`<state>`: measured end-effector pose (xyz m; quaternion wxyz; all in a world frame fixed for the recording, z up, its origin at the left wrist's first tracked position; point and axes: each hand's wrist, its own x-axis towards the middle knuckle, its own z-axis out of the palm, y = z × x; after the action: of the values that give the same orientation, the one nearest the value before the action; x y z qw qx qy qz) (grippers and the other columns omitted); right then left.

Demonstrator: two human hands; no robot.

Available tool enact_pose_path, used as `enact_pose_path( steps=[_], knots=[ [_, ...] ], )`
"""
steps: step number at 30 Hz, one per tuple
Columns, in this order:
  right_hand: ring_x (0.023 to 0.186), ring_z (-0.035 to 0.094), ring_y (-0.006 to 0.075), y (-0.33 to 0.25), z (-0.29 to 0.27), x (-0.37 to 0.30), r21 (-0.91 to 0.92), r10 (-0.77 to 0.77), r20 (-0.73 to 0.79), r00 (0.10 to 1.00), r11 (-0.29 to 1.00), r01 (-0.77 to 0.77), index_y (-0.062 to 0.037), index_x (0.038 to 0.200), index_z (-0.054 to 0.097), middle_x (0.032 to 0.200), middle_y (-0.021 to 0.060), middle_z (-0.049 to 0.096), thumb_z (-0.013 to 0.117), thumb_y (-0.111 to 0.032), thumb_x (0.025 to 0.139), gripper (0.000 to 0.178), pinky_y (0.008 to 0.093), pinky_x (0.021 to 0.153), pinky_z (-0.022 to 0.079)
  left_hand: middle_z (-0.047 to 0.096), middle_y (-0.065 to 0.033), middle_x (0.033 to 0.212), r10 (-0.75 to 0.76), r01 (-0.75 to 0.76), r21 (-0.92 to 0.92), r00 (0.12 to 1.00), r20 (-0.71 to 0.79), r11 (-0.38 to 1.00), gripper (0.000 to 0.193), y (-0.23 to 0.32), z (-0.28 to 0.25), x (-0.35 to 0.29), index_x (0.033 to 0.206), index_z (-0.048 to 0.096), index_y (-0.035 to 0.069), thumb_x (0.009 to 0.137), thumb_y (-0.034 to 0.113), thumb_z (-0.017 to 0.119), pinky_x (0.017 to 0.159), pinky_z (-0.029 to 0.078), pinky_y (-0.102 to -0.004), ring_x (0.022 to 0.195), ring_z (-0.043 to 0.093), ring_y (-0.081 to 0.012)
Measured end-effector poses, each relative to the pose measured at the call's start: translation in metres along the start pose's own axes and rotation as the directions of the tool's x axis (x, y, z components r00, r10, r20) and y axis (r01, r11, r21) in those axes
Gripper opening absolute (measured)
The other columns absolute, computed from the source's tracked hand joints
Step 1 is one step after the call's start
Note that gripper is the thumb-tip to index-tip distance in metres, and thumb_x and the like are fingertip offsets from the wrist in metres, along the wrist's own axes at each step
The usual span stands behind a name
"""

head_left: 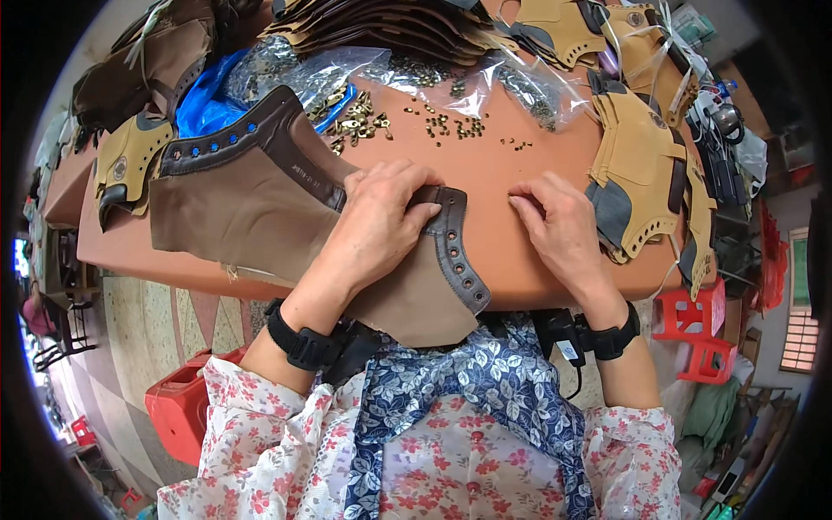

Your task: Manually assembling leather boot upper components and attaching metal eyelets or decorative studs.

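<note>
A brown boot upper [234, 204], lining side up, lies across the near edge of the table, its lower part hanging over. Dark strips with eyelet holes run along both of its ends. My left hand [373, 217] grips it, thumb and fingers closed on the dark strip at the right end, near the top of a row of holes. To the right, my right hand [559, 221] is over the table with thumb and forefinger pinched together. Something tiny and dark shows at those fingertips, too small to name. Loose brass-coloured eyelets [468, 127] lie beyond the hands.
Brass lace hooks [362, 121] are heaped near clear plastic bags [537, 91] of small metal parts and a blue bag [208, 104]. Tan uppers [637, 165] are stacked at right; another tan upper [134, 160] sits at left. A dark pile of uppers [381, 30] stands behind.
</note>
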<state>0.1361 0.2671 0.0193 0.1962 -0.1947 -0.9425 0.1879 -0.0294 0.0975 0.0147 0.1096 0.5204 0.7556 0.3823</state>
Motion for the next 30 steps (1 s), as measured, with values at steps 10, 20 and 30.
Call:
enact_pose_path(
  steps=[10, 20, 30],
  knots=[
    [0.082, 0.061, 0.0309, -0.003, 0.005, 0.001, 0.042, -0.064, -0.026, 0.998, 0.997, 0.065, -0.0047, 0.089, 0.066, 0.085, 0.0113, 0.061, 0.065, -0.008, 0.082, 0.007, 0.0398, 0.071, 0.049, 0.063, -0.0125, 0.096, -0.012, 0.012, 0.008, 1.0, 0.004, 1.0, 0.021, 0.0, 0.001, 0.0, 0.102, 0.066, 0.004, 0.082, 0.01, 0.067, 0.089, 0.041, -0.0401, 0.099, 0.057, -0.0311],
    [0.082, 0.061, 0.0302, 0.0, 0.002, -0.002, 0.034, -0.008, -0.034, 0.999, 0.999, 0.009, -0.0052, 0.088, 0.069, 0.083, 0.0105, 0.061, 0.067, -0.011, 0.082, 0.008, 0.0393, 0.071, 0.049, 0.063, -0.013, 0.097, -0.012, 0.012, -0.006, 1.0, 0.018, 1.0, 0.022, 0.0, 0.0, 0.001, 0.103, 0.066, 0.003, 0.082, 0.009, 0.067, 0.088, 0.042, -0.0401, 0.099, 0.057, -0.0316],
    [0.081, 0.06, 0.0301, 0.003, 0.004, 0.002, -0.087, -0.191, -0.028, 0.981, 0.978, 0.188, -0.0047, 0.082, 0.063, 0.083, 0.0091, 0.059, 0.067, -0.01, 0.082, 0.007, 0.0398, 0.069, 0.049, 0.063, -0.012, 0.097, -0.016, 0.017, -0.006, 0.999, 0.04, 1.0, 0.028, 0.002, -0.003, 0.0, 0.108, 0.065, 0.003, 0.08, 0.008, 0.068, 0.088, 0.04, -0.0379, 0.095, 0.057, -0.0301]
  ],
)
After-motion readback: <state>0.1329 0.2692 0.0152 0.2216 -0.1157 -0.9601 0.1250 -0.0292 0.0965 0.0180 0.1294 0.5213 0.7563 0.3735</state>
